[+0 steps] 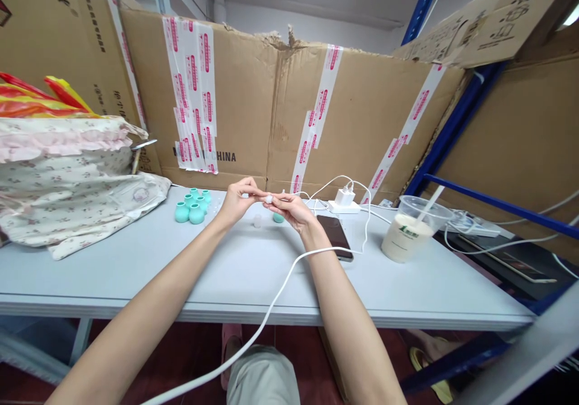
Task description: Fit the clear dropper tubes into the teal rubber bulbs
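Observation:
Both of my hands meet above the middle of the table around a small white piece [269, 199]. My left hand [242, 200] pinches it from the left with thumb and fingertips. From the right, the fingers of my right hand [292, 210] close on the same piece; its exact kind is too small to make out. Just under my right fingers a turquoise bottle [278, 217] stands on the table, partly hidden. A small translucent cap-like piece [257, 220] sits below my left fingertips. Several turquoise bottles [196, 213] with open necks are grouped to the left.
A dark phone [335, 235] lies right of my right hand. A white cable [289, 272] crosses in front of my right forearm. Further right are a charger on a power strip [344, 201] and a drink cup [406, 236]. A floral cloth bag [67, 182] fills the left; cardboard [244, 109] walls the back.

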